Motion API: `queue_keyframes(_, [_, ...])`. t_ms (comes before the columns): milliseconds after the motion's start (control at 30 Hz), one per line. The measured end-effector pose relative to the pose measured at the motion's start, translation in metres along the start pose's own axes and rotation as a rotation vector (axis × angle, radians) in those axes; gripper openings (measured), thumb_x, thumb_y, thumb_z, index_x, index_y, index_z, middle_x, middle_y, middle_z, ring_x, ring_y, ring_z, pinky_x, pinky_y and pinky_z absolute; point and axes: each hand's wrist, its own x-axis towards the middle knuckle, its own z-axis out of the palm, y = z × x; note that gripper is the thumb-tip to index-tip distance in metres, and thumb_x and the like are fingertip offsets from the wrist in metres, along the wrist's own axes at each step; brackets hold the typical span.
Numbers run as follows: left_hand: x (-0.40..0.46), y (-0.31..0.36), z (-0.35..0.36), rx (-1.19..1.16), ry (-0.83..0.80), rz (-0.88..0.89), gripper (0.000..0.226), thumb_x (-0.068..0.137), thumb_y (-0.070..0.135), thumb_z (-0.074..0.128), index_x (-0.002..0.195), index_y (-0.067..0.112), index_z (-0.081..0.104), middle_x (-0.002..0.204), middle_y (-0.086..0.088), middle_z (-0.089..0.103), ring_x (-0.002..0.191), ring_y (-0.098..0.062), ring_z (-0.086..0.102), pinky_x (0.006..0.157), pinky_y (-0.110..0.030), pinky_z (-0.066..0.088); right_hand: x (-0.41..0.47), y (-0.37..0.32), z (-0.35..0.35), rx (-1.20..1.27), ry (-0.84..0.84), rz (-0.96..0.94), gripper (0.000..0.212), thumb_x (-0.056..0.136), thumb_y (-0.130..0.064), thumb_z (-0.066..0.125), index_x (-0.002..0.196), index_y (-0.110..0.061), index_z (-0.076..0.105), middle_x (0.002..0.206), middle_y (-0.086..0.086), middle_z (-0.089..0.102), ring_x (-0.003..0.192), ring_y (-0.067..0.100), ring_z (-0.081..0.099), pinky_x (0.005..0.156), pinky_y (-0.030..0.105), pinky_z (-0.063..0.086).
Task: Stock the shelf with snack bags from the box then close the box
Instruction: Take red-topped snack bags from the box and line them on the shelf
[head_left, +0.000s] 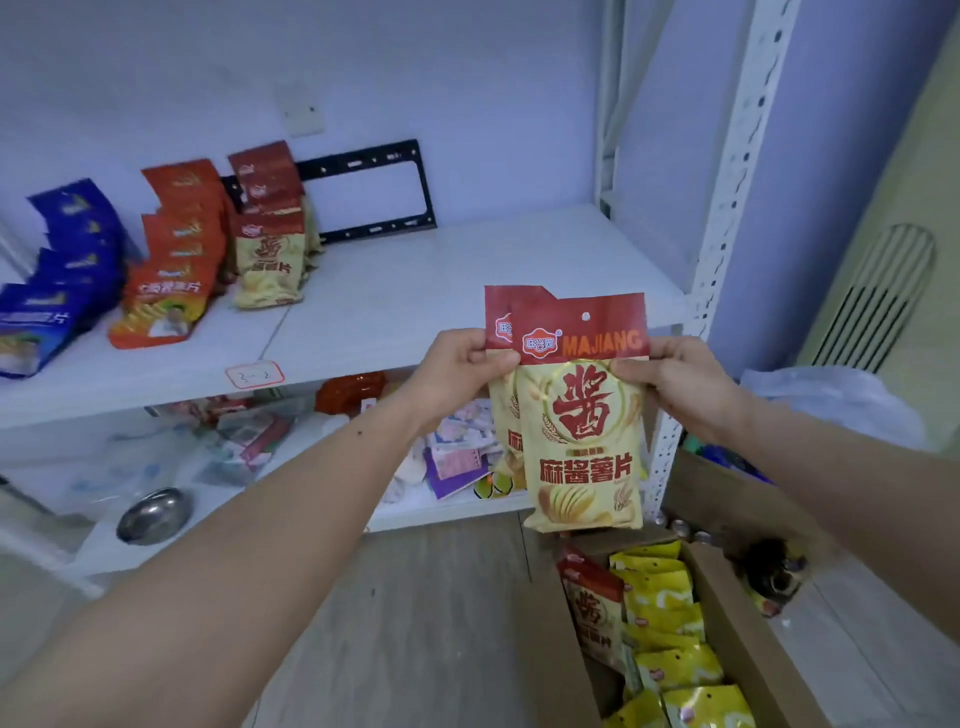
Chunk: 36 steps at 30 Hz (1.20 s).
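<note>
Forearms are reaching in from the lower corners, both hands meeting at two cream-and-red snack bags (579, 426) that are hanging upright, one overlapping the other, in front of the shelf edge and above the box. Left hand (457, 376): grip pinching the red header strips at their left side, thumb lying on the front. Right hand (680, 384): grip pinching the front bag at its right edge just under the header. Cardboard box (737, 629): standing open on the wooden floor (426, 613) at lower right, holding one more cream-and-red bag (592, 608) beside a row of yellow bags (670, 639). White upper shelf (415, 291): carrying at its left end a leaning row of matching cream-and-red bags (270, 244), then orange-red bags (171, 270), then blue bags (57, 275); a handwritten label (254, 374) is sitting on its front edge. Lower shelf (291, 514): holding mixed packets and a metal bowl (153, 514).
</note>
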Motion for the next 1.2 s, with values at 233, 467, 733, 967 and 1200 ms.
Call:
queue_keyframes(233, [0.004, 0.051, -0.079, 0.061, 0.119, 0.000, 0.013, 0.097, 0.016, 0.056, 0.105, 0.012, 0.064, 0.095, -0.003, 0.070, 0.078, -0.010, 0.069, 0.065, -0.027, 0.059, 0.040, -0.072, 0.064, -0.021, 0.010, -0.103, 0.008, 0.089, -0.003, 0.063, 0.094, -0.002, 0.068, 0.084, 0.007, 0.076, 0.076, 0.020, 0.073, 0.071, 0.031, 0.060])
queue_keyframes(467, [0.036, 0.076, -0.181, 0.110, 0.188, 0.027, 0.010, 0.097, 0.021, 0.056, 0.099, 0.019, 0.066, 0.095, -0.001, 0.070, 0.087, -0.017, 0.068, 0.080, -0.040, 0.057, 0.100, -0.125, 0.148, -0.059, 0.100, -0.150, 0.005, 0.090, -0.009, 0.064, 0.089, -0.007, 0.068, 0.087, 0.007, 0.073, 0.071, 0.017, 0.070, 0.072, 0.034, 0.058])
queue_keyframes(733, [0.078, 0.073, -0.279, 0.030, 0.257, 0.053, 0.012, 0.098, 0.019, 0.055, 0.100, 0.014, 0.066, 0.087, 0.001, 0.072, 0.078, -0.014, 0.070, 0.069, -0.033, 0.059, 0.168, -0.156, 0.220, -0.122, 0.220, -0.135, 0.008, 0.089, -0.017, 0.067, 0.083, -0.013, 0.069, 0.087, 0.004, 0.073, 0.080, 0.020, 0.070, 0.080, 0.039, 0.057])
queue_keyframes(967, [0.122, 0.060, -0.330, 0.030, 0.307, 0.071, 0.011, 0.098, 0.020, 0.054, 0.095, 0.020, 0.065, 0.090, 0.000, 0.071, 0.082, -0.014, 0.069, 0.062, -0.029, 0.057, 0.208, -0.166, 0.251, -0.136, 0.201, -0.149, 0.011, 0.093, -0.014, 0.061, 0.098, -0.007, 0.067, 0.093, 0.007, 0.071, 0.078, 0.019, 0.067, 0.079, 0.039, 0.056])
queue_keyframes(1200, [0.187, 0.037, -0.371, -0.015, 0.327, 0.028, 0.015, 0.101, 0.020, 0.047, 0.105, 0.019, 0.062, 0.094, 0.002, 0.070, 0.087, -0.014, 0.068, 0.078, -0.038, 0.058, 0.277, -0.164, 0.263, -0.163, 0.132, -0.135, 0.017, 0.097, -0.018, 0.054, 0.110, -0.011, 0.063, 0.101, 0.005, 0.071, 0.092, 0.022, 0.068, 0.082, 0.039, 0.054])
